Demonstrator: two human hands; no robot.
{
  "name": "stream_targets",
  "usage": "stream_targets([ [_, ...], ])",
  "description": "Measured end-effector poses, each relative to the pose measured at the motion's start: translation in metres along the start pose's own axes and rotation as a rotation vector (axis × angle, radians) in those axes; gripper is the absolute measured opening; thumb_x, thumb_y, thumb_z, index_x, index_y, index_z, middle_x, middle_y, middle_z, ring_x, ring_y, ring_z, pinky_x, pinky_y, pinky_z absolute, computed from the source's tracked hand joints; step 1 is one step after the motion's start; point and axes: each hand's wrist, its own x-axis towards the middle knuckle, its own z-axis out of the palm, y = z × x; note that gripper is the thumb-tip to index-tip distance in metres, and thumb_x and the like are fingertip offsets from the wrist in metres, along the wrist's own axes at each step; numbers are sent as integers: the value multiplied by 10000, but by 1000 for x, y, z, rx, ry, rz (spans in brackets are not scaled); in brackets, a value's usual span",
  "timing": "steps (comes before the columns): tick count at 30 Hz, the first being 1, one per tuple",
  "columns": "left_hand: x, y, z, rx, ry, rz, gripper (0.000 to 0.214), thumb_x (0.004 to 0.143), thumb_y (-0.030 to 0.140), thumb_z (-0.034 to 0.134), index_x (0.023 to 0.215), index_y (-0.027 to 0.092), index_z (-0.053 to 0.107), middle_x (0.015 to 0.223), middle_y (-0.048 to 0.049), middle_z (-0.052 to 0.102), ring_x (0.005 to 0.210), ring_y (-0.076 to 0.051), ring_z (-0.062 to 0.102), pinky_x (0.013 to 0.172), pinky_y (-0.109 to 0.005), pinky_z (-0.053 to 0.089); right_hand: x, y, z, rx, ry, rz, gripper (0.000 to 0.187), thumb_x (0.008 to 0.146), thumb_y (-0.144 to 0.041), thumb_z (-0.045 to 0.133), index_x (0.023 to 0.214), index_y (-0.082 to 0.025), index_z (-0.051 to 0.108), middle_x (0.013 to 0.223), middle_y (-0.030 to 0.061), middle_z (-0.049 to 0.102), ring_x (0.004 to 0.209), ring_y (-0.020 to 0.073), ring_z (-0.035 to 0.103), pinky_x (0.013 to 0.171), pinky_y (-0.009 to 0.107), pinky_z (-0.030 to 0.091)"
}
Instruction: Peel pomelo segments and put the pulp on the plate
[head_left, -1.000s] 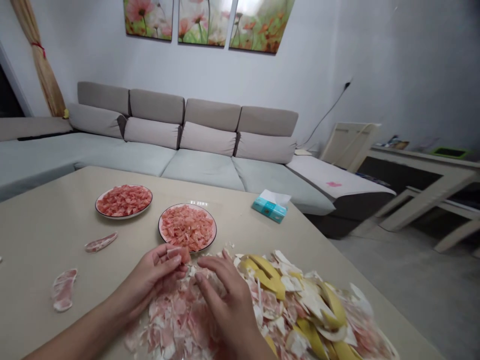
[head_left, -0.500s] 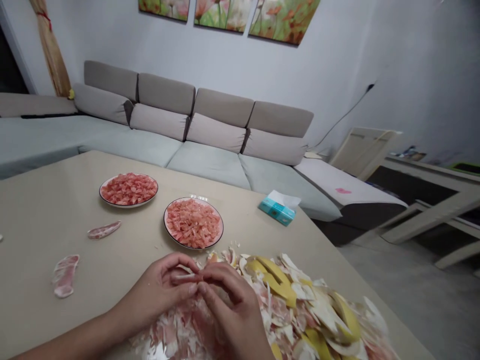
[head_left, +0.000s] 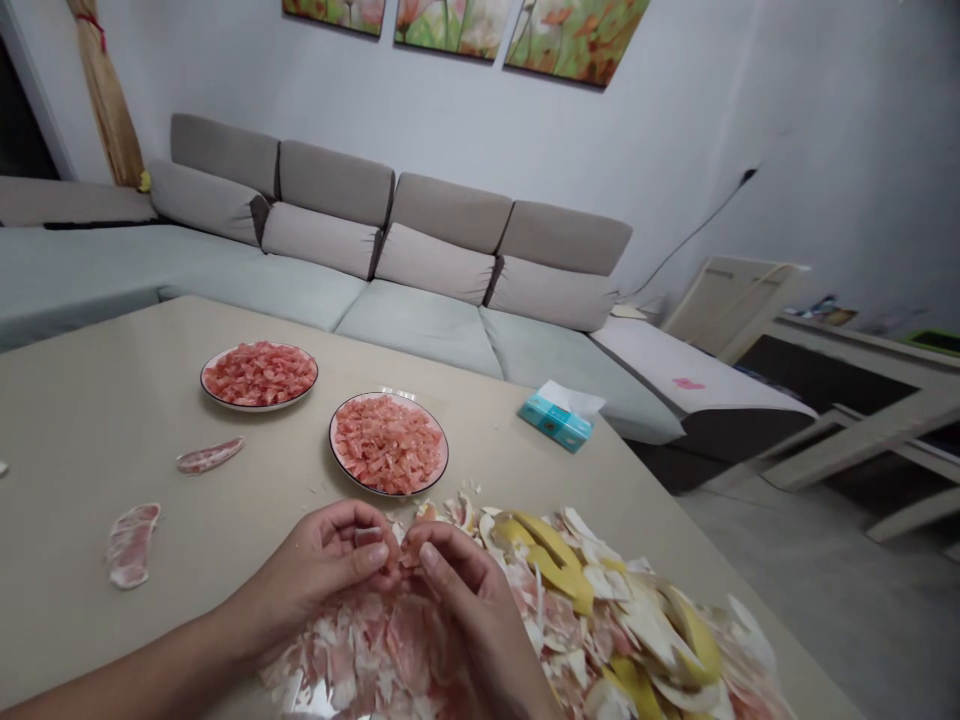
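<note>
Near the front of the table, my left hand pinches a pinkish piece of pomelo flesh between thumb and fingers. My right hand is closed on the pomelo flesh from the other side, fingertips close to the left ones. Below both hands lies a heap of torn pink and white membrane. Beyond them stands a plate piled with peeled pomelo pulp. Farther back, to the left, another plate holds redder pulp. Two pomelo segments lie on the table left of my hands.
Yellow and white pomelo peel is heaped on the right front of the table. A blue tissue pack lies near the right edge. A grey sofa runs behind the table, with a white chair to the right.
My hands have drawn slightly apart at the fingertips, and the pomelo flesh between them shows more. The view has shifted a little. Plates and peel stay put.
</note>
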Motion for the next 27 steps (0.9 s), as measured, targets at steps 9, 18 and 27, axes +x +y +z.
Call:
stream_targets([
  [9, -2, 0, -3, -137, 35, -109, 127, 783, 202, 747, 856, 140, 664, 841, -21, 638, 744, -96, 637, 750, -192, 548, 0, -3, 3, 84, 4, 58, 228, 812, -413, 703, 935, -221, 707, 837, 38, 663, 736, 176, 643, 716, 306, 525],
  [18, 4, -7, -10, -272, 122, -73, 204, 772, 171, 760, 943, 169, 649, 843, -18, 667, 715, -91, 673, 743, -184, 576, 29, -40, -16, -631, 155, -210, 224, 836, -410, 649, 876, -196, 699, 836, 42, 666, 657, 150, 566, 555, 236, 436],
  [27, 11, -11, -18, -286, 141, -61, 209, 730, 188, 797, 887, 149, 664, 829, -28, 672, 701, -94, 681, 699, -159, 570, 150, -59, -5, -1279, 95, -331, 129, 789, -175, 648, 852, -189, 760, 881, 61, 695, 721, 166, 631, 717, 273, 477],
])
